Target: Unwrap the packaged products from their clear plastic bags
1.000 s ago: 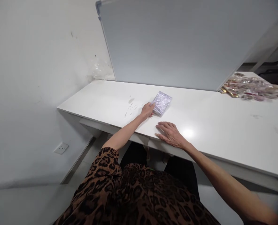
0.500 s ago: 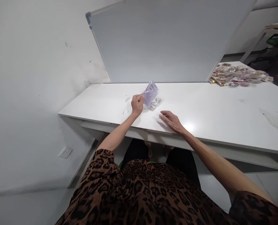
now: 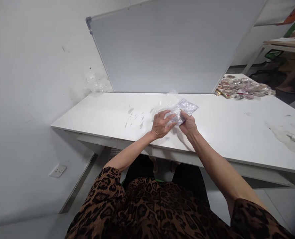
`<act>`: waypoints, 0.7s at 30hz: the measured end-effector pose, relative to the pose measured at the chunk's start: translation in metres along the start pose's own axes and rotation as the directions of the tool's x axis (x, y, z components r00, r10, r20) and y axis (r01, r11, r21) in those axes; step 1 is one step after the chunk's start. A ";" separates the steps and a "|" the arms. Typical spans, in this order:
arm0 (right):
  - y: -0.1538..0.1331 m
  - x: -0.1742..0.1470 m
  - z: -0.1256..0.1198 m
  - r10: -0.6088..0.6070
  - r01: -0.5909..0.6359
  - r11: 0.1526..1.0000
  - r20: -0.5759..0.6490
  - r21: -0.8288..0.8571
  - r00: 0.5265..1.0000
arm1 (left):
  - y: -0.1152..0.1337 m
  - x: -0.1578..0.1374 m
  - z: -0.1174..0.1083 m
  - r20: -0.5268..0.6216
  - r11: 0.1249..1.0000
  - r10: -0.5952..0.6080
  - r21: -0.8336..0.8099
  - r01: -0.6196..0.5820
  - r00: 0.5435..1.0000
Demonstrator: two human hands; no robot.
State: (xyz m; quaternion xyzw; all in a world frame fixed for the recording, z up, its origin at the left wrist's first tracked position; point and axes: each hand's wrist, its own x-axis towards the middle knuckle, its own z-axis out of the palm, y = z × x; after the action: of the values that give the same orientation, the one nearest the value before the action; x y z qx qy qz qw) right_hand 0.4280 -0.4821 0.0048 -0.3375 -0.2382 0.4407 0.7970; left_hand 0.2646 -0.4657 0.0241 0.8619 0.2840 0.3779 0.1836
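Note:
A lilac packet [image 3: 188, 106] in crinkled clear plastic is tilted up just above the white table. My right hand [image 3: 188, 125] pinches its near edge, thumb on top. Beside it, my left hand [image 3: 161, 124] has its fingers spread, with the tips at the packet's left side. Loose clear film [image 3: 171, 98] stands up behind my left hand. Whether that film belongs to the packet I cannot tell. The fingers partly cover the packet's near left end.
A grey-white board [image 3: 159, 49] leans along the table's back edge. Several plastic-wrapped items [image 3: 244, 88] are heaped at the back right. Crumpled clear plastic [image 3: 95, 83] is by the left wall. More thin plastic [image 3: 290, 137] lies at right. Someone is partly visible beyond.
The packet has moved to the right, and my right hand has closed on it. My left hand has shifted right and opened its fingers. The view has turned slightly right.

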 end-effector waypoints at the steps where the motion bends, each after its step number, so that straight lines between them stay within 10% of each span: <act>1: -0.003 0.007 -0.002 0.002 -0.001 1.000 -0.015 0.014 1.000 | -0.006 0.006 -0.001 -0.030 0.997 -0.060 0.053 0.061 0.998; 7: -0.016 0.043 -0.012 0.007 0.003 0.997 -0.120 0.077 0.993 | -0.054 0.032 -0.018 0.152 0.861 -0.371 0.425 0.279 0.916; 11: -0.011 0.059 -0.020 -0.053 0.063 0.995 -0.112 0.083 0.992 | -0.059 0.034 -0.024 -0.087 0.755 -0.462 0.483 0.444 0.882; 16: -0.003 0.065 -0.026 -0.085 0.086 0.996 -0.006 0.035 0.996 | -0.024 0.034 0.009 0.016 0.952 -0.292 0.103 0.289 0.956; 21: -0.004 0.053 -0.018 -0.143 0.144 0.990 0.076 -0.003 0.987 | 0.004 0.051 0.061 0.112 0.809 -0.441 -0.379 0.449 0.890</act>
State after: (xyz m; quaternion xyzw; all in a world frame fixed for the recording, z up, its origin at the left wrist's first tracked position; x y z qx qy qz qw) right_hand 0.4684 -0.4434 0.0002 -0.3061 -0.2938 0.3937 0.8155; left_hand 0.3404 -0.4428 0.0148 0.7197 0.3939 0.3657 0.4394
